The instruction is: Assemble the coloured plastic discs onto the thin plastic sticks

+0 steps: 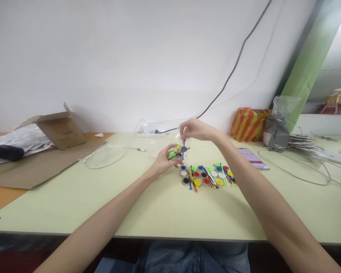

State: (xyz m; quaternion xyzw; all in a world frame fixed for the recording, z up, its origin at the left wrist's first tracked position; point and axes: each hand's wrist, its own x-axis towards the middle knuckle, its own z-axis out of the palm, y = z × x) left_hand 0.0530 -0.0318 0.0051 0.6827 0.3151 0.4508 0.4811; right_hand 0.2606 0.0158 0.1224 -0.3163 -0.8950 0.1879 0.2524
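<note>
Jeans-clad lap (193,259) just below frt edge of pale green surface (147,212), edge running full width of view. Both forearms reaching in over surface from near corners.

L hand (163,161): fingers curled, grip clamped on small green-and-blue plastic assembly (176,151), exact form too small to tell. R hand (194,129): thumb + fingertips together at top of same assembly, on blue stick. Assembly held in air above surface, hands together around it, not touching parts array (207,176).

Parts array: round coloured discs (red, yellow, white, blue, green, black) in rows w/ loose coloured sticks across them, just frt + right of hands. Room for moving: wide stretch of surface btwn array + frt edge.

Around hands: clear plastic bag (156,148) just behind; coiled white cable (105,157) to L. Power strip (149,132) at back edge, black cable (230,76) rising up wall from it. To R of array: phone (252,158), near R forearm, then striped orange-yellow bag (248,125), grey taped package (275,132), loop of grey wire (295,170). Far L: cardboard box (62,129) on brown cardboard sheet (31,170).
</note>
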